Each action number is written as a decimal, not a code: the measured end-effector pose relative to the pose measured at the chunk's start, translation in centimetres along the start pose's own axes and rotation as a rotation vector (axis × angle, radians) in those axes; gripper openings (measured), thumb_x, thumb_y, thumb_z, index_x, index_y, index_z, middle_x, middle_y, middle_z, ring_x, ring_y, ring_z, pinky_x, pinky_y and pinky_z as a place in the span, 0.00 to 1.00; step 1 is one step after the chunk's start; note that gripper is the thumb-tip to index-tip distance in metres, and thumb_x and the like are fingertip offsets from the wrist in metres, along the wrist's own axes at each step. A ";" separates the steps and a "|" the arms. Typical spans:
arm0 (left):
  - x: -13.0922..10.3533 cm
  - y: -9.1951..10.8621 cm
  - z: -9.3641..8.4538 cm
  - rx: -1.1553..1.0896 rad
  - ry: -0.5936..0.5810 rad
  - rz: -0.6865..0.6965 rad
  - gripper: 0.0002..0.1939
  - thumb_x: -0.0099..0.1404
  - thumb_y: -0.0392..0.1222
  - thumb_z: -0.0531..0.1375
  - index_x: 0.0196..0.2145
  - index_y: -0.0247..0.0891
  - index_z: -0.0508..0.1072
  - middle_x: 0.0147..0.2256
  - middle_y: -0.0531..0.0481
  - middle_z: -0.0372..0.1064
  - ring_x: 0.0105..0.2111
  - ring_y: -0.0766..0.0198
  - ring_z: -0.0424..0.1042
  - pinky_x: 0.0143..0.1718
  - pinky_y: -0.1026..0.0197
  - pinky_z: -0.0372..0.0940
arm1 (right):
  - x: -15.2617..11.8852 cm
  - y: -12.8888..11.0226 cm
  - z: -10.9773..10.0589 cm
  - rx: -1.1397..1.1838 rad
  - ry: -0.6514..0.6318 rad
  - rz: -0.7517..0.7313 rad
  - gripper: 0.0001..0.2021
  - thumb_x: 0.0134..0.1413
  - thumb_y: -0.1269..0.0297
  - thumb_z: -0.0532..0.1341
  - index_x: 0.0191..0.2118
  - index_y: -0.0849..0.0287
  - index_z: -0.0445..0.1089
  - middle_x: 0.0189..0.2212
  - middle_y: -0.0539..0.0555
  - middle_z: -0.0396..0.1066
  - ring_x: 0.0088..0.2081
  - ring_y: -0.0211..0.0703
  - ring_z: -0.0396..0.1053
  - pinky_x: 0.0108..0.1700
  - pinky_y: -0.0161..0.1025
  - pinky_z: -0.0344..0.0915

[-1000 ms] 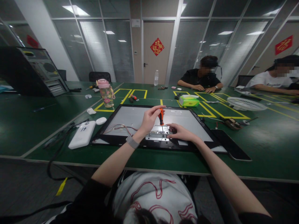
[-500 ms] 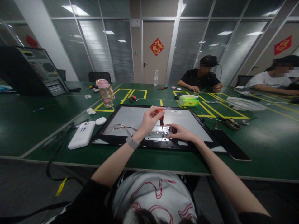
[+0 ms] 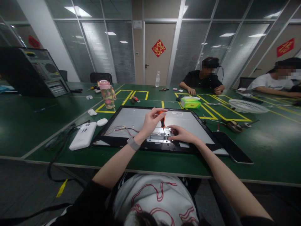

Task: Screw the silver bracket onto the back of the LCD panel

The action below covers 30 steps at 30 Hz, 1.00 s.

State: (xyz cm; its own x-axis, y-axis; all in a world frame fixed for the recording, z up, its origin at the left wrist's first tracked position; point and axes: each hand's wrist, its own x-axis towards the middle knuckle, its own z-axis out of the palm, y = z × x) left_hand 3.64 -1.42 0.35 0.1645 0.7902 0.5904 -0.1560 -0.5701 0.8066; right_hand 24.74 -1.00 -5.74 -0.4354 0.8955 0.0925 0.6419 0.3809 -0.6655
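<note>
A large flat panel (image 3: 127,116) with a black frame lies on the green table. On its lower middle sits a metal bracket (image 3: 158,138). My left hand (image 3: 154,118) is closed on the orange and black handle of a screwdriver (image 3: 162,121), held upright with its shaft down on the bracket. My right hand (image 3: 181,133) rests at the bracket's right end, thumb and fingers curved around something dark that I cannot make out. Thin wires (image 3: 122,128) run over the panel to the left of the bracket.
A white power bank (image 3: 82,136) and pink-lidded bottle (image 3: 107,95) stand left; a dark phone (image 3: 232,147) touches the panel's right side. Behind are a green tissue pack (image 3: 190,102) and white fan cover (image 3: 248,106). Two people sit across the table at the right.
The whole view has shifted slightly. The hand of the person in black across the table has moved a little. My hands and the screwdriver keep their places on the panel.
</note>
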 end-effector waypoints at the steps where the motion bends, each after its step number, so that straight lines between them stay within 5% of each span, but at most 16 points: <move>1: 0.0 0.1 0.0 0.006 0.003 0.001 0.07 0.59 0.42 0.63 0.35 0.38 0.77 0.34 0.49 0.74 0.33 0.66 0.71 0.36 0.63 0.65 | 0.0 0.0 0.0 -0.003 -0.001 -0.001 0.33 0.42 0.51 0.68 0.53 0.64 0.67 0.33 0.52 0.64 0.34 0.43 0.63 0.38 0.40 0.62; 6: 0.0 0.0 0.0 -0.092 -0.005 -0.011 0.12 0.65 0.40 0.55 0.39 0.39 0.77 0.40 0.46 0.76 0.41 0.62 0.72 0.45 0.58 0.65 | 0.0 0.0 0.0 0.014 -0.004 -0.003 0.32 0.42 0.50 0.68 0.52 0.63 0.67 0.32 0.51 0.63 0.33 0.42 0.62 0.37 0.38 0.61; 12: 0.0 0.0 0.0 0.033 0.070 0.010 0.06 0.61 0.41 0.60 0.35 0.38 0.77 0.31 0.49 0.74 0.32 0.65 0.70 0.37 0.62 0.65 | 0.1 0.0 0.1 0.017 0.003 0.017 0.34 0.41 0.51 0.68 0.53 0.63 0.66 0.32 0.51 0.63 0.34 0.42 0.62 0.37 0.39 0.61; 20: 0.1 -0.6 -0.1 -0.035 0.065 -0.017 0.14 0.66 0.40 0.52 0.42 0.36 0.77 0.43 0.43 0.73 0.42 0.61 0.71 0.42 0.60 0.66 | 0.0 -0.1 0.1 0.011 -0.002 0.022 0.33 0.42 0.51 0.68 0.53 0.63 0.67 0.33 0.52 0.64 0.34 0.43 0.63 0.38 0.40 0.62; 30: -0.2 0.2 0.0 0.110 0.101 0.038 0.05 0.61 0.41 0.62 0.34 0.40 0.77 0.33 0.50 0.67 0.31 0.68 0.67 0.32 0.65 0.63 | 0.2 0.6 0.2 0.023 0.003 0.000 0.35 0.42 0.51 0.68 0.55 0.64 0.65 0.34 0.52 0.64 0.36 0.44 0.64 0.40 0.41 0.63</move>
State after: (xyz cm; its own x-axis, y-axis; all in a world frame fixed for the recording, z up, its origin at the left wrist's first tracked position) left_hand 3.61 -1.68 0.44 0.0613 0.7831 0.6188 -0.0520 -0.6166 0.7855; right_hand 24.90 -0.66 -6.26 -0.4335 0.8962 0.0944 0.6271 0.3753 -0.6826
